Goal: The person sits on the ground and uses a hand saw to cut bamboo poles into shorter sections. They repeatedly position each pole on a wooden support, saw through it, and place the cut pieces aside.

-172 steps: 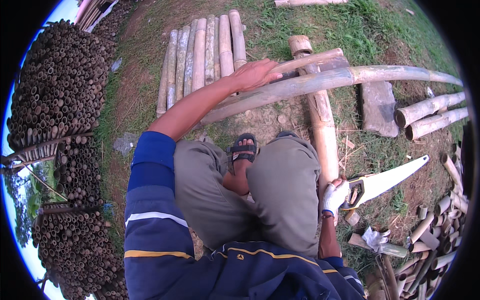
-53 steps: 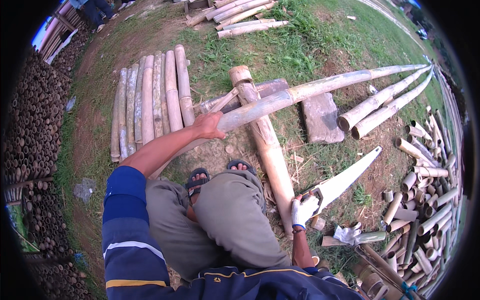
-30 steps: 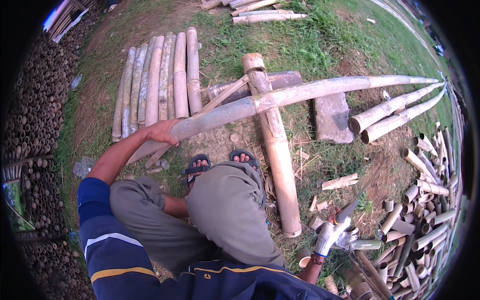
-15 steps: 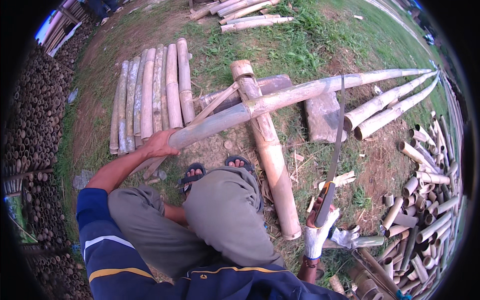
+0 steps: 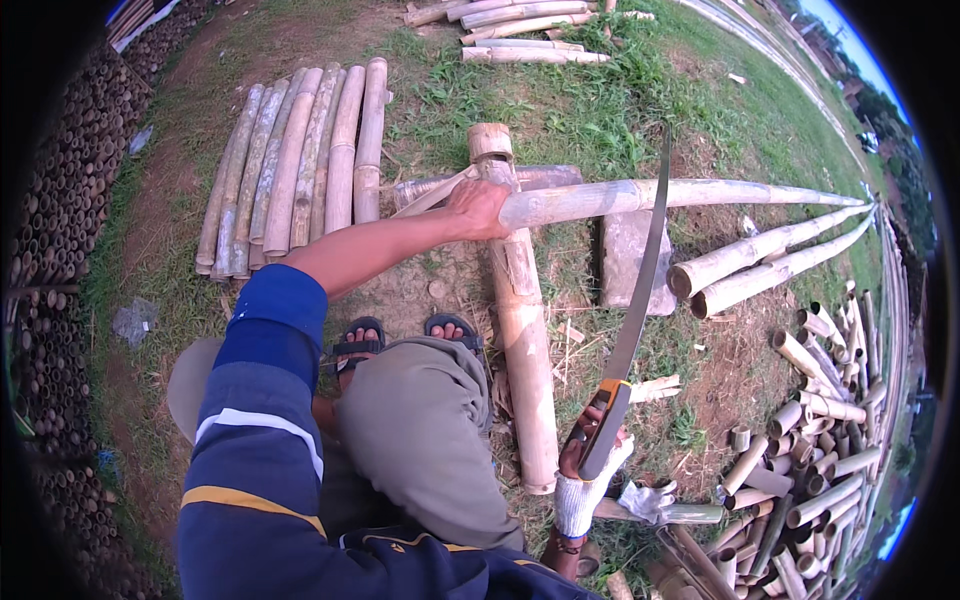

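Left hand (image 5: 478,210) clasping bamboo pole (image 5: 600,203), gloved right hand (image 5: 595,486) gripping upright-tilted saw (image 5: 639,300)

Pole (image 5: 720,192) over stone block (image 5: 632,262), log (image 5: 522,350) to the block's left, bamboo row (image 5: 293,160) farther left — offcuts (image 5: 825,500) at right

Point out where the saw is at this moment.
In the head view, the saw is right of centre, held in the person's right grip, with the thick bamboo log to its left and the cut bamboo pile to its right.
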